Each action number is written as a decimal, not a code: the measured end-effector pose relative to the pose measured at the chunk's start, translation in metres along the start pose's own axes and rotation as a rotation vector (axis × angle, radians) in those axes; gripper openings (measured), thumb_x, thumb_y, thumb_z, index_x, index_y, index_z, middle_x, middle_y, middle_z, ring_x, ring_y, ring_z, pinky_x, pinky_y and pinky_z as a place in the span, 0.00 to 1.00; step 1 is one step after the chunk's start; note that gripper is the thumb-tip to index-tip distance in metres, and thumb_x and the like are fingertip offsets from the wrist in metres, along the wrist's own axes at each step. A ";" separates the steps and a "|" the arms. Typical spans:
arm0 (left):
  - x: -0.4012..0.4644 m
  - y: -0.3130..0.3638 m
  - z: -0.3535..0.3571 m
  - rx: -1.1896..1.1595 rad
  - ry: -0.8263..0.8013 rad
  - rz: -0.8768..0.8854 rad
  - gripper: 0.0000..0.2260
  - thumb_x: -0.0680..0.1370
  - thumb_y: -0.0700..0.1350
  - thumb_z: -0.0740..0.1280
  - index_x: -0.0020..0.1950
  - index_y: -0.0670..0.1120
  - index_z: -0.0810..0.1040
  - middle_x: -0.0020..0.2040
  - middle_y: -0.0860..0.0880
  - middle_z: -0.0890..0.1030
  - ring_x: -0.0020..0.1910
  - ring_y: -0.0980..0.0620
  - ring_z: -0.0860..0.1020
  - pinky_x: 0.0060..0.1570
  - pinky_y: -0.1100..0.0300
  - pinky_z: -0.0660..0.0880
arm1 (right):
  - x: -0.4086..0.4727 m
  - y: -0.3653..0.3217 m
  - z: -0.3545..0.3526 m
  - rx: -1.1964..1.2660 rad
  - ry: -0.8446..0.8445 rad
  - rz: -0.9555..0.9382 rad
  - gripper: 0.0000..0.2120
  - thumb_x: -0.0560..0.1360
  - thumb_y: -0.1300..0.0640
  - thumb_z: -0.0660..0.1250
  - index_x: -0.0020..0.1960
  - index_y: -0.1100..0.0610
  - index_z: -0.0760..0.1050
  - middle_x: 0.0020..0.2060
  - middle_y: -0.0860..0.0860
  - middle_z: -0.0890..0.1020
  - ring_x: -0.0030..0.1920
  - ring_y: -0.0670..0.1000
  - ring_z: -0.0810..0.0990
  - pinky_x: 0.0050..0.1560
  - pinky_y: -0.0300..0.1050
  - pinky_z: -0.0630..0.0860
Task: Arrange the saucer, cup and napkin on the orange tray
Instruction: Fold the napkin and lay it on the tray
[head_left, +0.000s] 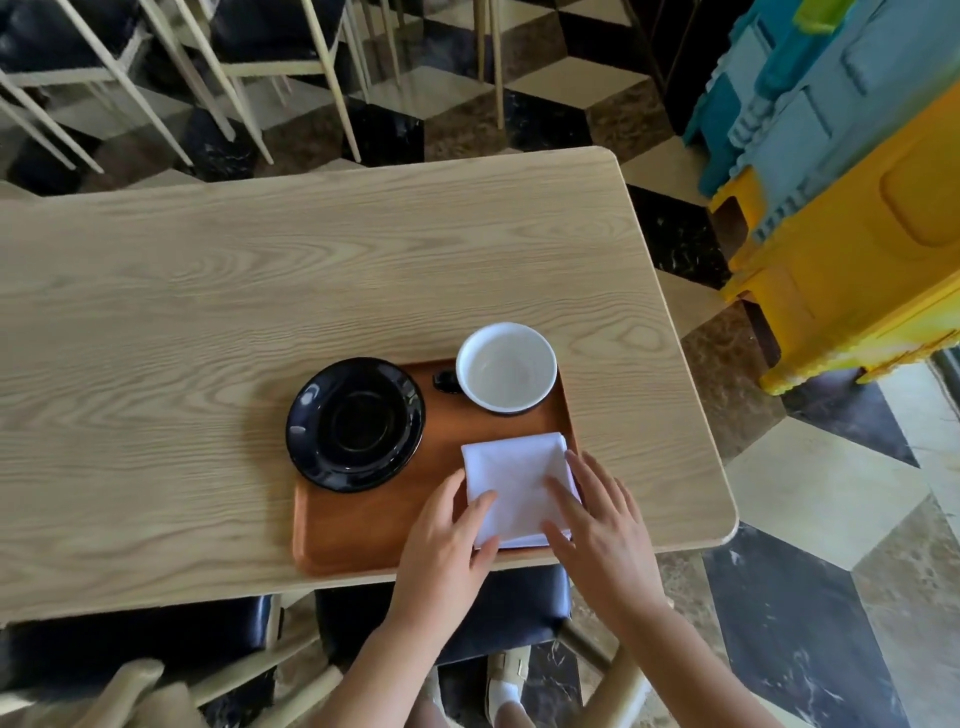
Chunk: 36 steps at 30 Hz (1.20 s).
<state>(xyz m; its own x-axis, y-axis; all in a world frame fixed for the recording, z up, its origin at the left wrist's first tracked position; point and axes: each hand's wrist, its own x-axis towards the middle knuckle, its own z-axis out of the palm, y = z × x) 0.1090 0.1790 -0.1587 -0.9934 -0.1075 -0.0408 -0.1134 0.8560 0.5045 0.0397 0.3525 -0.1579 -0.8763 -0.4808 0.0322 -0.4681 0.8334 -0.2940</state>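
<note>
Left hand (449, 540) and right hand (602, 530): fingers spread flat, pressing the folded white napkin (514, 483), gripping nothing. Napkin: orange tray (358, 535), 4 o'clock corner. Cup (506, 368): 1 o'clock. Black saucer (356, 423): 10 o'clock, overhanging the tray edge. Beneath: wooden table (208, 286).

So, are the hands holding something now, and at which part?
Both hands rest on the white napkin, which lies flat on the orange tray: left hand at its near-left corner, right hand along its right edge. Nothing is lifted.
</note>
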 end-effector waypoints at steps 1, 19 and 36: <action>0.000 0.000 -0.001 0.009 -0.008 0.010 0.21 0.69 0.44 0.73 0.61 0.48 0.75 0.62 0.42 0.75 0.60 0.45 0.75 0.57 0.54 0.76 | -0.001 0.000 0.001 -0.005 0.002 -0.003 0.19 0.71 0.51 0.58 0.57 0.56 0.77 0.64 0.58 0.76 0.66 0.55 0.67 0.62 0.54 0.69; 0.001 -0.113 -0.083 0.369 -0.053 -0.116 0.23 0.77 0.53 0.52 0.70 0.48 0.67 0.72 0.40 0.67 0.71 0.43 0.64 0.63 0.40 0.67 | 0.077 -0.128 0.014 -0.040 -0.108 -0.253 0.23 0.67 0.54 0.70 0.61 0.54 0.74 0.64 0.57 0.76 0.65 0.56 0.73 0.59 0.61 0.73; -0.016 -0.128 -0.079 0.336 -0.120 0.022 0.21 0.78 0.54 0.53 0.69 0.49 0.68 0.72 0.40 0.66 0.73 0.44 0.59 0.64 0.46 0.68 | 0.067 -0.126 0.029 -0.035 -0.017 -0.191 0.15 0.64 0.59 0.75 0.50 0.56 0.82 0.55 0.56 0.83 0.61 0.56 0.77 0.58 0.62 0.73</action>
<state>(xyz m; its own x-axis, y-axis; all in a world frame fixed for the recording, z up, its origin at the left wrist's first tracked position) 0.1413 0.0311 -0.1544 -0.9885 -0.0440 -0.1445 -0.0721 0.9781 0.1954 0.0434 0.2078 -0.1466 -0.7689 -0.6357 0.0679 -0.6299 0.7351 -0.2508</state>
